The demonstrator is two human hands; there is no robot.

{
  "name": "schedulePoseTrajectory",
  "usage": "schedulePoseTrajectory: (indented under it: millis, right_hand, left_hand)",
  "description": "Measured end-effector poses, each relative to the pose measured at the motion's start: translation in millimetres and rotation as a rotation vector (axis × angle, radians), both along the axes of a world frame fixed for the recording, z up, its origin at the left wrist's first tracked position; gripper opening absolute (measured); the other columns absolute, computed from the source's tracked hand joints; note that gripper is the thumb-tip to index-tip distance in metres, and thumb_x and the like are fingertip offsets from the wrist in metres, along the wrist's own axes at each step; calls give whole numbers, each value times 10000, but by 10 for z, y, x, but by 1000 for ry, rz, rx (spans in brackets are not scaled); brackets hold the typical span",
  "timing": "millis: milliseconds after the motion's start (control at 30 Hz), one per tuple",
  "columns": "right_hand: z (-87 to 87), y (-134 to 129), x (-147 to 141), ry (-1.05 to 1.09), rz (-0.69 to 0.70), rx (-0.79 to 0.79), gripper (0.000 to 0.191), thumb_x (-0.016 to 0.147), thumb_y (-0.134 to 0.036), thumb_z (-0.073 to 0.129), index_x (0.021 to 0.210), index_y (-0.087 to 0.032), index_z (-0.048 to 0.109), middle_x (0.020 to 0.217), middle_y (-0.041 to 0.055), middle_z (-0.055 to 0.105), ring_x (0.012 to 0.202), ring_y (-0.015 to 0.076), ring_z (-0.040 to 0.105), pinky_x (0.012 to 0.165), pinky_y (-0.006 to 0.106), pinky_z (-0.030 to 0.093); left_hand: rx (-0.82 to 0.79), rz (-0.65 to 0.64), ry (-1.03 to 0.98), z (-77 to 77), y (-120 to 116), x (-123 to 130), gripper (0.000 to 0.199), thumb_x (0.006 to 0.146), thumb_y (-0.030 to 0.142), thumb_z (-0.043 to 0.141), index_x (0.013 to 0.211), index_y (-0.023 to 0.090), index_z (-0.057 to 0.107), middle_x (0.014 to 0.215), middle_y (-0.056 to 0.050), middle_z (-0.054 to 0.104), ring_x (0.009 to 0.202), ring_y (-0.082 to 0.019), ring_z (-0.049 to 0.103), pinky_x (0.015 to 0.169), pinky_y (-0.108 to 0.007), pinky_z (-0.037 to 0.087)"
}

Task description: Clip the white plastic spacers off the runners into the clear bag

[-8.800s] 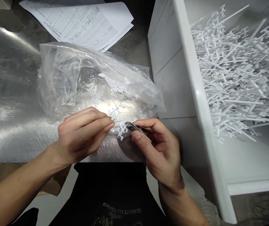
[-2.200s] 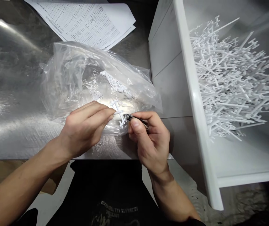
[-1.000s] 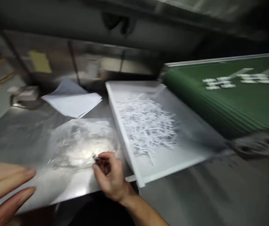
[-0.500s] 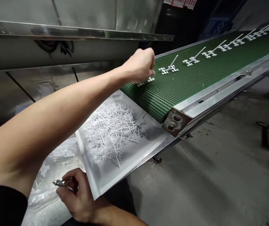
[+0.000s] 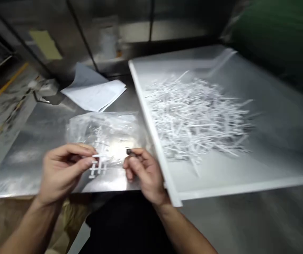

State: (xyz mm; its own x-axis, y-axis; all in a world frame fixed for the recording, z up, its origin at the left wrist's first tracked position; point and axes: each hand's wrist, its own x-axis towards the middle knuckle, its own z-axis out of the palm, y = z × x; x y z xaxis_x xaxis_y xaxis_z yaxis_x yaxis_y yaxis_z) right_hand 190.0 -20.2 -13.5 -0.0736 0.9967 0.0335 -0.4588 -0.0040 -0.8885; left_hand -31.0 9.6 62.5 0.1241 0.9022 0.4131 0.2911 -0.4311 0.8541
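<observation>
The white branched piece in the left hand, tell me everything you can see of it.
The white branched piece looks like plastic: thin straight bars with short crossbars, H-like at its lower end. The left hand pinches one stem, roughly level, seen against the clear bag and metal table. The right hand is apart from it. Blur hides finer detail.

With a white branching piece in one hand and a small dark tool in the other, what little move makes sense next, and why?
Probably bringing the dark tool over to the white piece: the left hand pinches the piece by its stem, the right hand holds the tool beside it, and a gap separates them.
</observation>
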Motion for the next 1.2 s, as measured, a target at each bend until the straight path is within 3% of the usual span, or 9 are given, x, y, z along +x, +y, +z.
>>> schedulePoseTrajectory:
  millis: [67, 133, 267, 367, 467, 700, 1000, 1200]
  right_hand:
    - [91, 9, 4, 54, 61, -19, 361, 1127, -610, 670, 1145, -258, 588, 813, -28, 727, 535, 104, 540, 555, 262, 471]
    - [184, 27, -31, 87, 100, -25, 359, 1125, -599, 708, 1146, -253, 610, 807, -39, 710, 550, 96, 541, 563, 249, 460]
    - [267, 93, -118, 36, 59, 12, 342, 1110, -582, 751, 1159, -261, 643, 740, -80, 602, 545, 93, 486, 530, 226, 422]
    - [227, 147, -119, -126, -35, 79, 252, 1133, -502, 734, 1200, -269, 663, 737, -77, 617, 565, 107, 518, 542, 234, 457]
    - [187, 155, -92, -368, -194, 139, 150, 1117, -336, 759, 1238, -282, 689, 869, -45, 737, 695, 117, 667, 632, 231, 549]
    - [173, 109, -4, -677, -281, 153, 159, 1046, -226, 789, 1142, -265, 669, 802, -64, 747, 620, 102, 686, 579, 200, 567]
    - [245, 106, 133, -604, -200, 71, 115, 1008, -240, 850, 1088, -263, 771, 790, -54, 702, 641, 101, 616, 597, 214, 533]
    - [261, 147, 119, -563, -139, 75, 105, 985, -207, 851, 1027, -249, 764, 754, -60, 657, 600, 96, 551, 543, 220, 486]
  left_hand:
    - [-57, 4, -100, -191, -111, 139, 283, 978, 448, 924, 871, 209, 816, 875, -38, 863, 741, -162, 844, 617, -185, 695]
    - [-70, -34, -133, -263, -68, 244, 290, 988, 467, 913, 907, 200, 832, 876, -52, 864, 736, -157, 843, 631, -183, 695]
    - [-32, -197, 5, -223, 113, 231, 55, 1012, 209, 871, 1067, 216, 870, 941, -24, 884, 754, -128, 839, 691, -162, 686]
    - [138, -271, 219, -230, 217, 146, 103, 1031, 113, 801, 1024, 196, 860, 906, -4, 864, 724, -95, 804, 695, -142, 647]
    - [242, -256, 306, -313, 246, 107, 64, 1043, 121, 792, 1052, 175, 826, 932, -12, 857, 761, -95, 805, 729, -148, 640]
    - [153, -311, 319, -437, 134, 103, 104, 1079, 93, 716, 1004, 162, 738, 817, 13, 754, 687, -85, 696, 654, -191, 559]
    - [135, -322, 350, -482, 116, 109, 169, 1098, 117, 687, 940, 175, 705, 765, 19, 709, 661, -90, 668, 630, -214, 533]
    - [177, -305, 349, -529, 123, 99, 121, 1092, 117, 697, 996, 184, 728, 854, -9, 809, 742, -125, 790, 695, -218, 623]
